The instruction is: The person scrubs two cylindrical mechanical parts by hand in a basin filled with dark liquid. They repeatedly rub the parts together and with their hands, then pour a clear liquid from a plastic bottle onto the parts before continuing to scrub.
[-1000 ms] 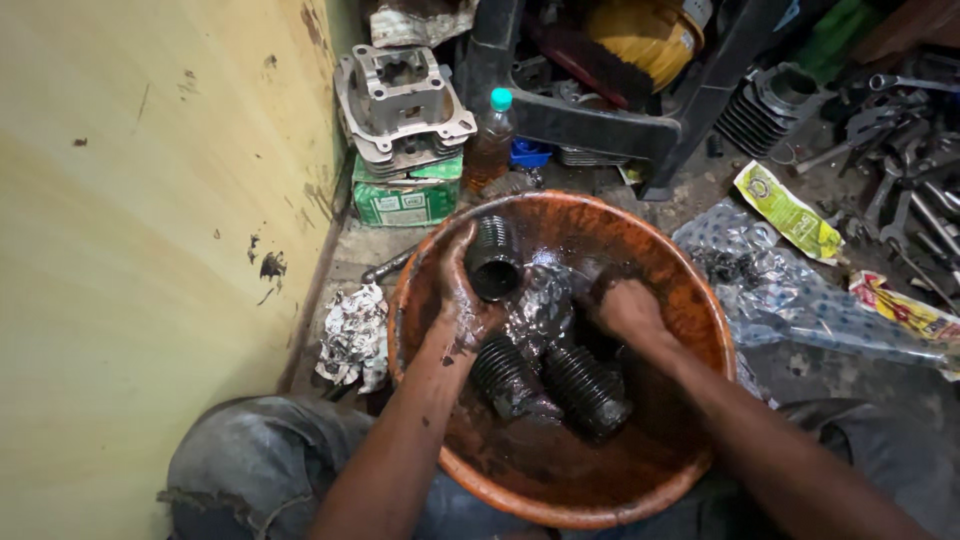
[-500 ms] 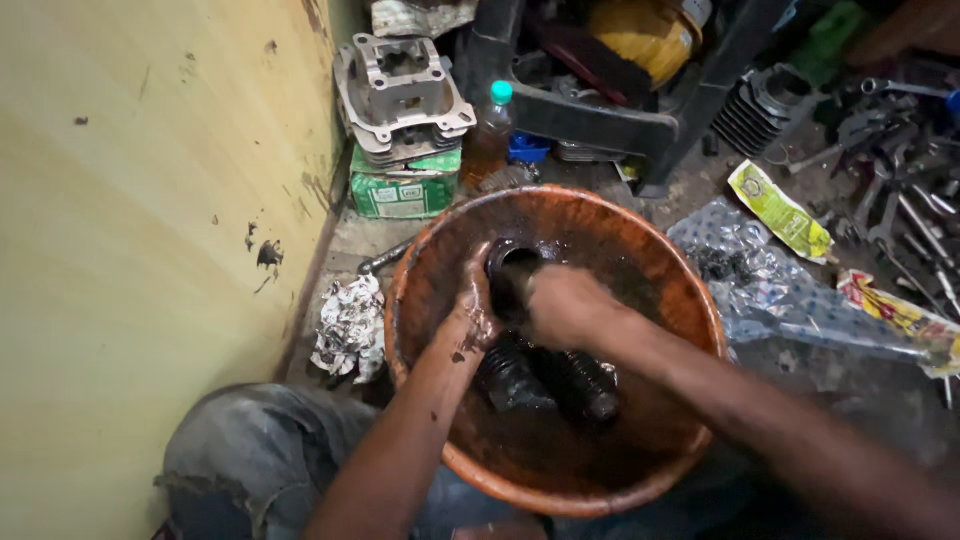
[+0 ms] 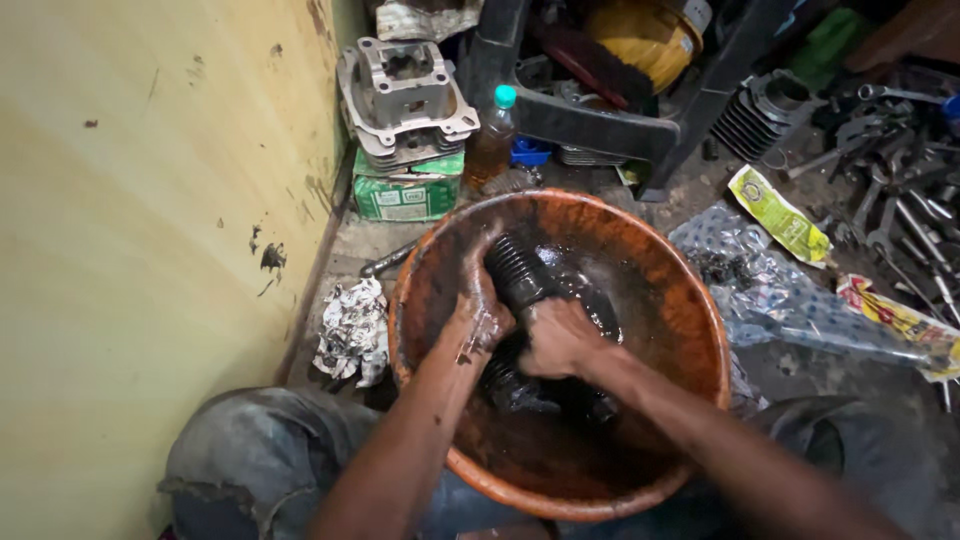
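An orange plastic basin (image 3: 690, 300) holds dark oily liquid and several black ribbed rubber boots. My left hand (image 3: 478, 318), smeared with grime, grips one ribbed boot (image 3: 515, 268) near the basin's middle, its end pointing up to the far rim. My right hand (image 3: 560, 338) is closed over the lower part of the same boot, pressed against my left hand. More black ribbed parts (image 3: 520, 392) lie in the liquid under my wrists, partly hidden.
A yellow wall (image 3: 150, 200) runs along the left. Behind the basin sit a metal engine casing (image 3: 405, 95) on a green box (image 3: 405, 195), a capped bottle (image 3: 495, 135) and a finned cylinder (image 3: 760, 115). Crumpled paper (image 3: 350, 330) lies left; tools and plastic wrappers (image 3: 780, 215) lie right.
My right hand moved left from the lower boots to the one my left hand holds. The view shifted closer over the basin.
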